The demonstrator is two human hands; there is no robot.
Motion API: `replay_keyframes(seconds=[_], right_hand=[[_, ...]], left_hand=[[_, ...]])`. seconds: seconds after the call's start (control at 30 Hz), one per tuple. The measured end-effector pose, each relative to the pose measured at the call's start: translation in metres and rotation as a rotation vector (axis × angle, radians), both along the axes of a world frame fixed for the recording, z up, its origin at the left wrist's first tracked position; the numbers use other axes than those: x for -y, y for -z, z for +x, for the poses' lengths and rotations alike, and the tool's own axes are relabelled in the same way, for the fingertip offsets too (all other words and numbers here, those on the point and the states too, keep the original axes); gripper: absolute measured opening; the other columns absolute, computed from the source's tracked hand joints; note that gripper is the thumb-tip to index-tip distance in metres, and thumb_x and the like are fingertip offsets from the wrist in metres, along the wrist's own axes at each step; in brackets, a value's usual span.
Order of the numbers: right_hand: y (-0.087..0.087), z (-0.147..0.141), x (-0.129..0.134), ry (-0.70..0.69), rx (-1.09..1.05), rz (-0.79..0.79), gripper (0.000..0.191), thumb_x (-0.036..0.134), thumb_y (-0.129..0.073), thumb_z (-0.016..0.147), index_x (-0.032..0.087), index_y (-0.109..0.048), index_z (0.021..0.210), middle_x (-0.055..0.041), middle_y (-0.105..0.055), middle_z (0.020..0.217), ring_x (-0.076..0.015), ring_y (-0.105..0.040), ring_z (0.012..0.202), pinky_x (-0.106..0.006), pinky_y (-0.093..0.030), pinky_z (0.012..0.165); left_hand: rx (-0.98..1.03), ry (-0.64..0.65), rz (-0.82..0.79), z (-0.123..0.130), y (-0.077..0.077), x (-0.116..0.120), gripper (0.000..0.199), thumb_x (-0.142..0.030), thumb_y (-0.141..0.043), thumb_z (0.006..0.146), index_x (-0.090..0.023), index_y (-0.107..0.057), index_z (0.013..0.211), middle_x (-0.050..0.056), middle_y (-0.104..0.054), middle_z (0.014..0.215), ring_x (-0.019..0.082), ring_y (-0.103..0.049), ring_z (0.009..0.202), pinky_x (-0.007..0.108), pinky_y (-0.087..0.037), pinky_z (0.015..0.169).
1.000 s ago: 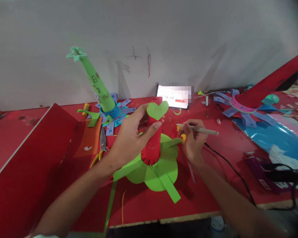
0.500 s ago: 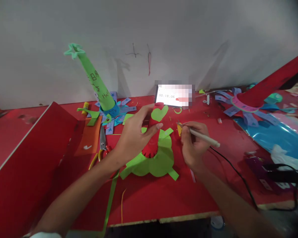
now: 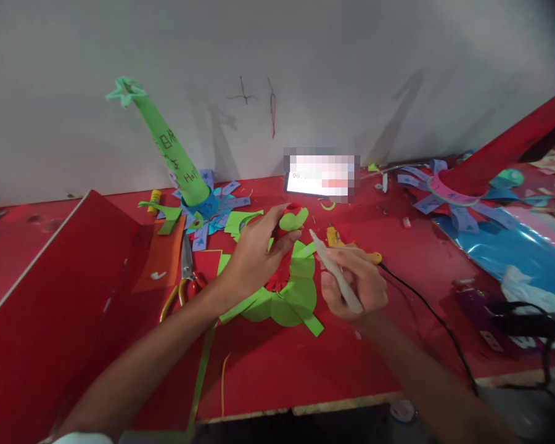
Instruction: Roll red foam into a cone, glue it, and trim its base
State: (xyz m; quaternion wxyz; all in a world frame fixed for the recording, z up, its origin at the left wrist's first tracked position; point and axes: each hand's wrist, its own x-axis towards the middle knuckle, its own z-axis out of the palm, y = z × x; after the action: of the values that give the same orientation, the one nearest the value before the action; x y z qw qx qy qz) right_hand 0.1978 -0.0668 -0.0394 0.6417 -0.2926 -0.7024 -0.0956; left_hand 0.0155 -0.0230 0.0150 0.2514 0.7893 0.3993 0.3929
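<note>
My left hand (image 3: 259,253) is closed around the upper part of a red paper tube (image 3: 284,271), with its thumb near the top. A green paper heart (image 3: 294,219) is at the tube's upper end, its lobes curling away. The tube stands on a green scalloped paper base (image 3: 293,308) with strips sticking out. In my right hand (image 3: 358,280) is a whitish pen (image 3: 335,271), its narrow tip pointing up and left toward the heart, apart from it. Behind the right hand lies a yellow glue gun (image 3: 332,235), partly hidden.
Scissors (image 3: 187,265) and an orange sheet (image 3: 160,259) lie left, beside a red upright board (image 3: 65,265). Paper towers, one green (image 3: 173,148) and one red (image 3: 504,142), stand at either side. A phone (image 3: 319,179) leans at the wall. A black cord (image 3: 430,308) runs right.
My right hand has turned the pen so its tip points up-left, and moved a little left and down. The heart now tilts and curls more. The glue gun shows more clearly.
</note>
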Motion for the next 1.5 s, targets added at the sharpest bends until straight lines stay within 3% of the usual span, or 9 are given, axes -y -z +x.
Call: replay_keyframes(seconds=[0.27, 0.5, 0.67, 1.2, 1.5], right_hand=[[-0.0049, -0.0034, 0.0014, 0.061, 0.121, 0.001, 0.043, 0.011, -0.061, 0.092, 0.028, -0.065, 0.131, -0.0049, -0.072, 0.091, -0.0201, -0.071, 0.075, -0.034, -0.062, 0.066], [-0.0045, -0.0041, 0.0041, 0.013, 0.139, -0.015, 0.044, 0.011, -0.062, 0.093, 0.022, -0.065, 0.135, -0.0077, -0.073, 0.097, -0.0206, -0.072, 0.08, -0.035, -0.063, 0.07], [-0.0022, -0.004, 0.0045, 0.033, 0.126, -0.029, 0.047, 0.011, -0.062, 0.094, 0.026, -0.063, 0.138, -0.007, -0.075, 0.101, -0.0215, -0.073, 0.084, -0.036, -0.064, 0.073], [-0.0041, -0.005, 0.0041, 0.005, 0.154, -0.051, 0.041, 0.01, -0.06, 0.093, 0.02, -0.064, 0.132, -0.0074, -0.072, 0.095, -0.0215, -0.072, 0.084, -0.037, -0.064, 0.075], [0.0023, -0.0054, 0.0028, 0.015, 0.149, 0.003, 0.039, 0.011, -0.062, 0.095, 0.019, -0.065, 0.133, -0.0085, -0.073, 0.1, -0.0199, -0.073, 0.086, -0.033, -0.064, 0.077]], left_hand=[[-0.019, 0.033, 0.009, 0.0019, 0.0028, 0.0018, 0.03, -0.025, -0.058, 0.098, -0.021, -0.061, 0.128, 0.004, -0.075, 0.095, 0.017, -0.067, 0.079, 0.033, -0.054, 0.076], [-0.041, 0.038, 0.01, 0.0015, 0.0035, 0.003, 0.032, -0.019, -0.06, 0.095, -0.021, -0.061, 0.127, 0.005, -0.076, 0.098, 0.019, -0.069, 0.083, 0.033, -0.054, 0.077], [-0.043, 0.053, 0.035, 0.0013, 0.0024, 0.0047, 0.034, -0.015, -0.059, 0.094, -0.022, -0.062, 0.127, 0.006, -0.076, 0.11, 0.019, -0.07, 0.089, 0.032, -0.053, 0.079], [-0.008, 0.056, -0.006, 0.0028, 0.0015, 0.0053, 0.038, -0.009, -0.053, 0.09, -0.02, -0.063, 0.125, 0.005, -0.075, 0.099, 0.018, -0.068, 0.083, 0.033, -0.055, 0.08], [-0.005, 0.063, -0.021, 0.0021, 0.0051, 0.0042, 0.04, -0.009, -0.057, 0.089, -0.02, -0.061, 0.128, 0.007, -0.075, 0.105, 0.02, -0.07, 0.089, 0.034, -0.057, 0.084]])
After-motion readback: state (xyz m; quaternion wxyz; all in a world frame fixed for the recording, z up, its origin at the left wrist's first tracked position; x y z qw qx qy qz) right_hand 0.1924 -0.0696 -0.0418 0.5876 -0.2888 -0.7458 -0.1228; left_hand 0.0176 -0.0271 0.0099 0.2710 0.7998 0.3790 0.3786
